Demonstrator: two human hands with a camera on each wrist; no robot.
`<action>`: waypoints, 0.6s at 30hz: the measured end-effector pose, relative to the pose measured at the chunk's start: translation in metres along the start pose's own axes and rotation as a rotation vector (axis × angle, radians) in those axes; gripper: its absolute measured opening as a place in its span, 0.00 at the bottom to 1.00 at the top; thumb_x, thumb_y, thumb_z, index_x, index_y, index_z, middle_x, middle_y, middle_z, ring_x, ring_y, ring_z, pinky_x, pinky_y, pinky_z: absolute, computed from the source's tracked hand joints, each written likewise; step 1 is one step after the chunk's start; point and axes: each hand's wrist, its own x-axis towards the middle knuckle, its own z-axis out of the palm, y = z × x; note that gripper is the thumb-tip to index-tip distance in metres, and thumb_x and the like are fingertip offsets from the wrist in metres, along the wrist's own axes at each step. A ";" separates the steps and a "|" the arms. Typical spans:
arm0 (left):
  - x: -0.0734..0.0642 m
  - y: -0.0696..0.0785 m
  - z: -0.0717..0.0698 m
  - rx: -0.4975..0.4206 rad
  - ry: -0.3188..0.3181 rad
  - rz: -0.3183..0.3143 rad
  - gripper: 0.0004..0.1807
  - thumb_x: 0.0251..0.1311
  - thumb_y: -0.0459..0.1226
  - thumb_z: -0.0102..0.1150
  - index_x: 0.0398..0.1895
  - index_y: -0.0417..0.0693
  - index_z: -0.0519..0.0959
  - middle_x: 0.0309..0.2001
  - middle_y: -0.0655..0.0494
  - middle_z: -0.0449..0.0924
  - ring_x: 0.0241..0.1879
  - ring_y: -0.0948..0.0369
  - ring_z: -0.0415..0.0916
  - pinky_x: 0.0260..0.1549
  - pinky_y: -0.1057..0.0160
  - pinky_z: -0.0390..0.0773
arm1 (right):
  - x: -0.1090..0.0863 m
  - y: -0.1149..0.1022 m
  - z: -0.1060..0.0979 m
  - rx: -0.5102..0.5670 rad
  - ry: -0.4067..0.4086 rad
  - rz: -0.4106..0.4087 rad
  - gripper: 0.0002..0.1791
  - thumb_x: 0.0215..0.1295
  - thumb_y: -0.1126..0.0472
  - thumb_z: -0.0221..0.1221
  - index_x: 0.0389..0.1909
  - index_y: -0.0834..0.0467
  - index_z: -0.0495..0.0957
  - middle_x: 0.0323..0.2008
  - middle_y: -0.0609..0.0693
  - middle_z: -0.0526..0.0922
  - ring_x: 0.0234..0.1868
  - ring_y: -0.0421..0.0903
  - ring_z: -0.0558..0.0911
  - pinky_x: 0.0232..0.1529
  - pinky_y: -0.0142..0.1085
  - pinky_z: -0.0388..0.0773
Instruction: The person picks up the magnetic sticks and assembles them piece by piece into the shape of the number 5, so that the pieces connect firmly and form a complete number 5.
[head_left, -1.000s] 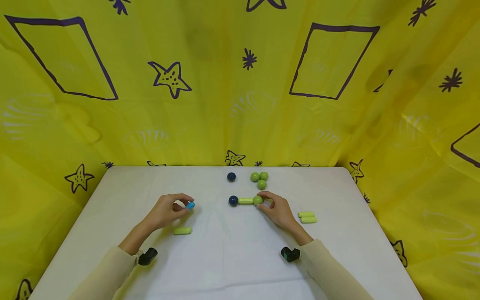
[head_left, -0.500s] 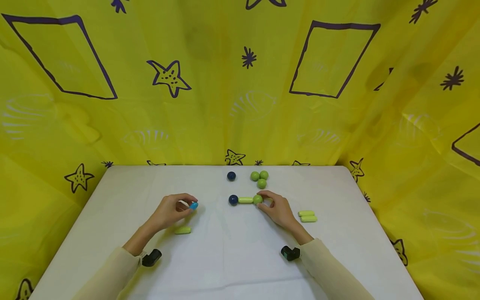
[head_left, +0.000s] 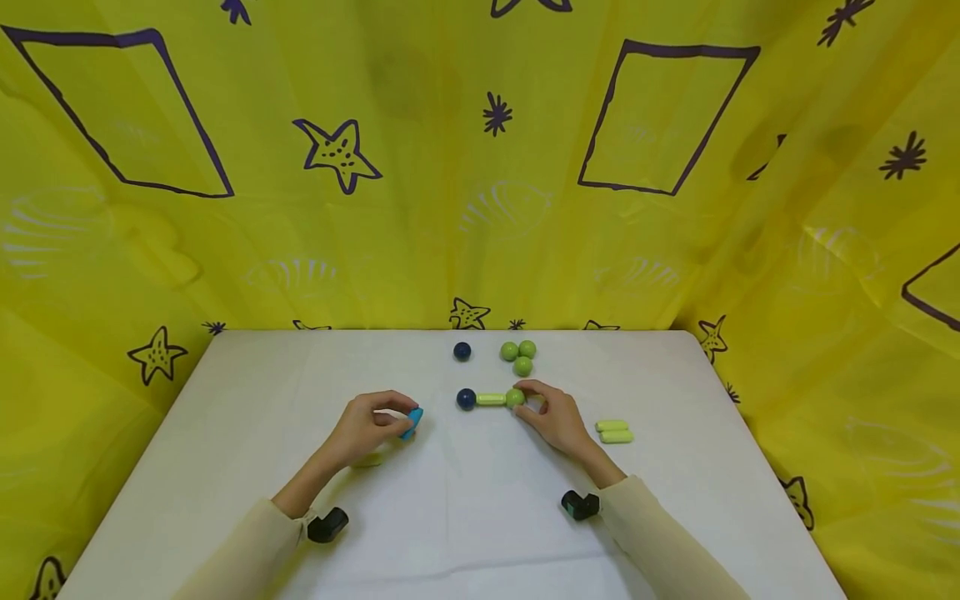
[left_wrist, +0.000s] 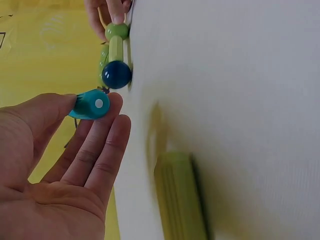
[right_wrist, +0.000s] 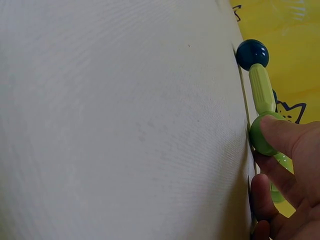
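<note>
My left hand pinches a short blue rod between thumb and fingers, held up over the table. In the left wrist view the rod's end shows a white dot. Thumb and fingers of my right hand grip a green ball at the right end of a joined piece. A light green rod links that ball to a dark blue ball on the left. Below my left hand lies another light green rod, mostly hidden in the head view.
Behind the joined piece stand a loose dark blue ball and three green balls. Two light green rods lie side by side to the right of my right hand. A yellow patterned curtain rises behind the white table.
My left hand has moved right with the blue rod, nearer the dark blue ball, and the rod has tilted more upright. My right hand keeps its grip on the green ball.
</note>
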 end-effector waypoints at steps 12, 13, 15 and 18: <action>0.011 0.003 0.033 -0.198 -0.036 -0.038 0.10 0.65 0.33 0.69 0.46 0.37 0.86 0.46 0.42 0.87 0.37 0.55 0.89 0.39 0.62 0.84 | 0.000 -0.001 -0.001 0.000 -0.004 0.000 0.21 0.63 0.60 0.71 0.58 0.51 0.83 0.52 0.52 0.87 0.20 0.41 0.69 0.24 0.32 0.66; 0.012 0.003 0.035 -0.213 -0.036 -0.047 0.10 0.64 0.33 0.69 0.46 0.37 0.86 0.46 0.43 0.87 0.37 0.55 0.89 0.39 0.62 0.84 | 0.000 -0.001 -0.001 0.000 -0.003 -0.003 0.21 0.63 0.60 0.72 0.58 0.51 0.83 0.52 0.52 0.87 0.20 0.41 0.69 0.24 0.32 0.66; 0.013 0.002 0.040 -0.236 -0.035 -0.057 0.10 0.64 0.32 0.69 0.45 0.36 0.87 0.46 0.43 0.88 0.37 0.56 0.89 0.40 0.62 0.85 | 0.001 -0.001 -0.001 0.002 -0.002 -0.007 0.21 0.63 0.60 0.72 0.58 0.52 0.83 0.52 0.52 0.87 0.20 0.41 0.69 0.24 0.32 0.66; 0.016 0.002 0.047 -0.259 -0.026 -0.078 0.09 0.63 0.31 0.69 0.44 0.35 0.87 0.45 0.44 0.88 0.37 0.57 0.89 0.39 0.61 0.85 | 0.001 0.000 -0.001 0.005 -0.004 -0.011 0.21 0.64 0.59 0.71 0.58 0.51 0.83 0.52 0.51 0.87 0.20 0.41 0.69 0.24 0.32 0.66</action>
